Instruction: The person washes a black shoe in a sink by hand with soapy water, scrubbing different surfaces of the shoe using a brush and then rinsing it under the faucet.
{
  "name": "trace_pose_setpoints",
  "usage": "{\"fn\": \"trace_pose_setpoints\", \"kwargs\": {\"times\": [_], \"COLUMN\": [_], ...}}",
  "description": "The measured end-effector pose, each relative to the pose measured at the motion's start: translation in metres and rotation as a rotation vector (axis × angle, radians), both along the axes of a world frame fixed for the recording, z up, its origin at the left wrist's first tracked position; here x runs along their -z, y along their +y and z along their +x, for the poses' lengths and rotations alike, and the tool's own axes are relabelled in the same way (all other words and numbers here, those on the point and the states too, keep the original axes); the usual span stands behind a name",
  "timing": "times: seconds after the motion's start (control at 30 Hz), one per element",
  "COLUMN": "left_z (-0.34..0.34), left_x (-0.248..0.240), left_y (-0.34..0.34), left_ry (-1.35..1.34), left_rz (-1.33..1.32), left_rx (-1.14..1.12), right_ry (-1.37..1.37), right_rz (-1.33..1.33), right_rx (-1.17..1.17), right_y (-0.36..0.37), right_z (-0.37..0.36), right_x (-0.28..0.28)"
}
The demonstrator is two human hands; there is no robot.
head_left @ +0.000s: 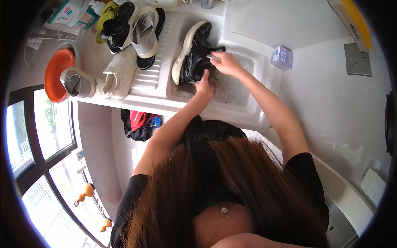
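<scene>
A black shoe [192, 58] with a thick white sole lies on its side in the white sink [251, 89], over cloudy, sudsy water. My left hand [204, 87] grips the shoe's collar, thumb against its edge and the other fingers hidden. On the opposite side of the opening, my right hand [226, 64] is closed around a thin pale piece [214, 57] that reaches toward the shoe. Whether that is a tool or part of the shoe I cannot tell. A dark strip [218, 49] sticks out just beyond those fingers.
Left of the sink, a ribbed drainboard [151, 79] bears a black shoe [120, 27], a grey slide sandal [145, 33] and white shoes [121, 72]. An orange basin [59, 74] leans at the far left, near bottles [70, 12]. A purple box [281, 57] stands on the right rim.
</scene>
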State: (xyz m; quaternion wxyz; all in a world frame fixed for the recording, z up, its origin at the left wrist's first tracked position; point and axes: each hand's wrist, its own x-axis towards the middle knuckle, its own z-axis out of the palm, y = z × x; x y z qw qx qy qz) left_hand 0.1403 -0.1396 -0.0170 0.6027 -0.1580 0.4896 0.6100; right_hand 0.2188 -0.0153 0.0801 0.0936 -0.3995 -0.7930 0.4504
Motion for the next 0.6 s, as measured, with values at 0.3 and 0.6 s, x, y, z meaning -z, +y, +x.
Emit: {"fn": "trace_pose_setpoints", "kwargs": {"times": [0.3, 0.6], "left_z": [-0.002, -0.012], "left_x": [-0.039, -0.046], "left_y": [-0.01, -0.022], "left_ry": [0.013, 0.003], "left_rz": [0.07, 0.314], "left_rx": [-0.124, -0.087], "right_ry": [-0.32, -0.152], "right_rz": [0.484, -0.26], "right_rx": [0.008, -0.138], "right_y": [-0.02, -0.04], "right_z": [0.013, 0.009], "right_x": [0.023, 0.015]}}
